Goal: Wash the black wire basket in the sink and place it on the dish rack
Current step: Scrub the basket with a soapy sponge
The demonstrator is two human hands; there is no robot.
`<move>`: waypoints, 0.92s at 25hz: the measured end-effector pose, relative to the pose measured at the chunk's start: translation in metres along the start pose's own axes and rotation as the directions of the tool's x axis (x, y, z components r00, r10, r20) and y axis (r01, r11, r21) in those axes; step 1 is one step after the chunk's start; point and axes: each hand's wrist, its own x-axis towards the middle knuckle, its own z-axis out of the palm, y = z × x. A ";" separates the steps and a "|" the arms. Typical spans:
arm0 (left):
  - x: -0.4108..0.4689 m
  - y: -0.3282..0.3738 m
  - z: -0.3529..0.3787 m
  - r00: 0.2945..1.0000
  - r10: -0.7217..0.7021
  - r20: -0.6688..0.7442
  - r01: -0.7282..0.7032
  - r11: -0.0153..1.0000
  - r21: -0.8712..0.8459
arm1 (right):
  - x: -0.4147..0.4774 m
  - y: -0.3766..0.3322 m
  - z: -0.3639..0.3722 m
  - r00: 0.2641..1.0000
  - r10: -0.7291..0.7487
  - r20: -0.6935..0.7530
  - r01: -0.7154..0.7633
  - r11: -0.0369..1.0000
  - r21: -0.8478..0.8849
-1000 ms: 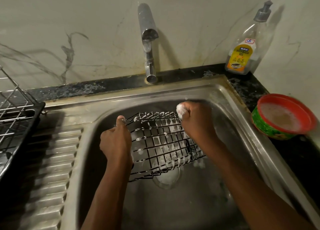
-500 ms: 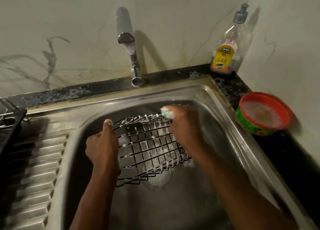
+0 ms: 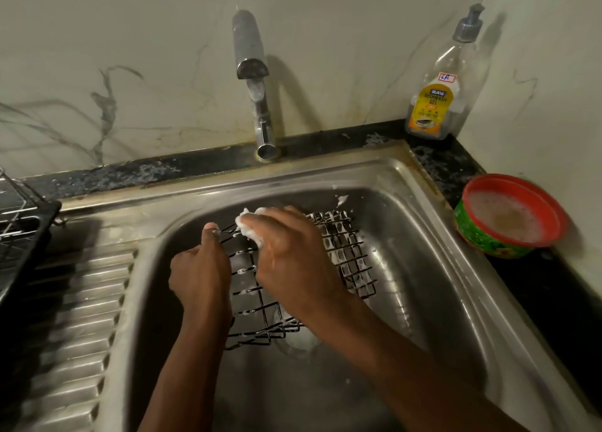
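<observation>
Right grip, sponge perhaps, moved across basket

Brushed stainless steel for the sink, dull sheen, wet. Thin black-coated wire in the basket, flecked with white foam. Polished chrome on the tap. Clear glossy plastic for the bottle; speckled black stone for the surface.
</observation>
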 end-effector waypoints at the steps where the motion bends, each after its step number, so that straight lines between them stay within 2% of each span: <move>1: 0.001 -0.001 0.000 1.000 -0.005 -0.005 0.005 1.000 -0.003 | -0.003 0.006 -0.001 0.999 -0.005 0.034 0.006 1.000 -0.021; 2: 0.003 -0.002 0.001 1.000 -0.011 -0.005 0.011 1.000 -0.005 | -0.005 0.019 -0.004 0.997 0.038 0.067 -0.035 0.998 -0.050; 4: 0.007 -0.004 0.002 0.999 -0.033 -0.015 0.033 0.999 -0.001 | -0.007 0.056 -0.014 0.967 0.241 0.085 -0.230 0.965 -0.123; 6: 0.005 -0.001 0.000 1.000 -0.029 -0.007 0.029 1.000 -0.009 | -0.008 0.088 -0.029 0.891 0.452 0.033 -0.437 0.878 -0.196; 7: 0.003 0.001 0.000 1.000 -0.024 -0.008 0.024 1.000 -0.014 | -0.008 0.093 -0.033 0.870 0.493 0.001 -0.481 0.849 -0.216; 9: 0.001 0.002 0.000 1.000 -0.016 0.001 0.016 0.999 -0.041 | -0.007 0.078 -0.027 0.893 0.449 -0.007 -0.442 0.877 -0.187; 13: 0.004 -0.003 0.000 1.000 -0.009 0.020 0.010 1.000 -0.029 | -0.003 0.001 0.001 0.993 0.108 0.036 -0.108 0.994 0.000; 15: 0.006 -0.006 0.001 0.998 -0.018 0.052 0.020 0.999 -0.040 | -0.004 -0.014 0.006 0.999 -0.044 0.020 0.044 0.998 0.041; 17: 0.006 -0.005 0.002 0.998 -0.056 0.030 0.058 0.996 -0.066 | -0.009 -0.002 0.007 0.996 -0.060 0.061 0.060 0.998 0.009; 21: 0.007 -0.004 0.005 0.999 -0.052 -0.001 0.052 0.995 -0.089 | -0.011 0.055 -0.014 0.965 0.252 0.073 -0.238 0.958 -0.161; 23: 0.009 -0.005 0.004 0.998 -0.060 -0.011 0.059 0.993 -0.099 | -0.010 0.081 -0.029 0.888 0.455 0.063 -0.419 0.858 -0.297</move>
